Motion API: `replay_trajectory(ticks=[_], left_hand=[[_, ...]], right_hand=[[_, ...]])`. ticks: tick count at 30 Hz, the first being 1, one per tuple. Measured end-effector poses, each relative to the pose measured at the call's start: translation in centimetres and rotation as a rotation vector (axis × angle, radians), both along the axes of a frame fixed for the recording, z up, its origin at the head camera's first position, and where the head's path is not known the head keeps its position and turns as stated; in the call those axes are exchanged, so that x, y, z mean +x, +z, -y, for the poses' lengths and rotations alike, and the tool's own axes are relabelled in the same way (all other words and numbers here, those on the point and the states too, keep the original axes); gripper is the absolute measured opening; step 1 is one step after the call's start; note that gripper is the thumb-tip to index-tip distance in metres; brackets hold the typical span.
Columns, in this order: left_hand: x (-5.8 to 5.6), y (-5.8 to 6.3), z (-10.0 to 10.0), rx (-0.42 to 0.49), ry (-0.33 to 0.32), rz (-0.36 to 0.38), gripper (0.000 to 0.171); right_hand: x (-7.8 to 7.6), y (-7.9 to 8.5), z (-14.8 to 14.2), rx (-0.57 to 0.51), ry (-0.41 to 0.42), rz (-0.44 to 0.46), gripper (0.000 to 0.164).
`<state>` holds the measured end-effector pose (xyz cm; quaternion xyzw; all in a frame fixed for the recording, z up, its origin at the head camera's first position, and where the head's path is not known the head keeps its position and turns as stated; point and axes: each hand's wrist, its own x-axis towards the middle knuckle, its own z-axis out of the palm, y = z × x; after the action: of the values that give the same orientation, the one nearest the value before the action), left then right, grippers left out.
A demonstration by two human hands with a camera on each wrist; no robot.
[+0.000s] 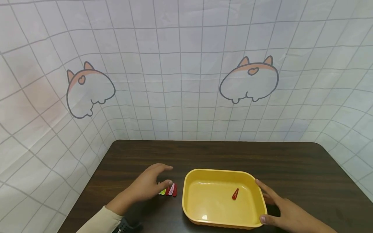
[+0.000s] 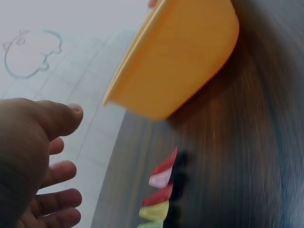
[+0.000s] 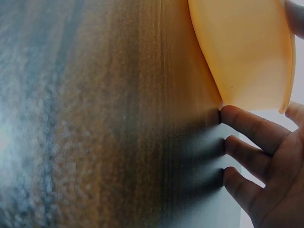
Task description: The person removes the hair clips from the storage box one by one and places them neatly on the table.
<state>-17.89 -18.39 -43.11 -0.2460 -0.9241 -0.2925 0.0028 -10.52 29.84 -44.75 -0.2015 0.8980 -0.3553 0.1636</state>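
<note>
A yellow plastic basin stands on the table, one red snap hair clip lying on its floor. To its left is a row of several hair clips, red, pink, yellow and pale green, also visible in the left wrist view as upright clips. My left hand hovers by that row, thumb and fingers apart, holding nothing. At the basin's right side, my right hand is spread, thumb and forefinger touching the rim. In the right wrist view its other fingertips rest at the tabletop.
The dark wood table has rounded far corners. A white grid-patterned cloth with cartoon animal drawings hangs behind and around it. A dark watch-like band is on my left wrist.
</note>
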Motion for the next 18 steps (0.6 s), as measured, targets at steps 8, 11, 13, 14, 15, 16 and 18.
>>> replay_trajectory(ticks=[8, 11, 13, 14, 15, 16, 18], left_hand=[[0.3, 0.3, -2.8, 0.024, -0.097, -0.037, 0.045], [0.5, 0.4, -3.7, 0.030, -0.130, -0.065, 0.043], [0.6, 0.5, -4.4, 0.030, -0.154, -0.081, 0.042], [0.7, 0.6, -4.7, 0.032, -0.166, -0.083, 0.042], [0.7, 0.7, -5.0, 0.035, -0.178, -0.083, 0.042], [0.8, 0.8, -5.4, 0.035, -0.189, -0.084, 0.041], [0.9, 0.9, -5.9, 0.034, -0.207, -0.078, 0.041]], right_hand=[[-0.3, 0.0, -0.3, -0.029, 0.018, 0.024, 0.097], [-0.3, 0.0, -0.3, -0.043, 0.024, 0.028, 0.097], [-0.3, 0.1, -0.3, -0.044, 0.024, 0.029, 0.097], [-0.3, 0.1, -0.3, -0.044, 0.023, 0.031, 0.097], [-0.3, 0.1, -0.3, -0.039, 0.021, 0.028, 0.097], [-0.3, 0.1, -0.3, -0.032, 0.017, 0.026, 0.097], [-0.4, 0.1, -0.4, -0.018, 0.016, 0.015, 0.097]])
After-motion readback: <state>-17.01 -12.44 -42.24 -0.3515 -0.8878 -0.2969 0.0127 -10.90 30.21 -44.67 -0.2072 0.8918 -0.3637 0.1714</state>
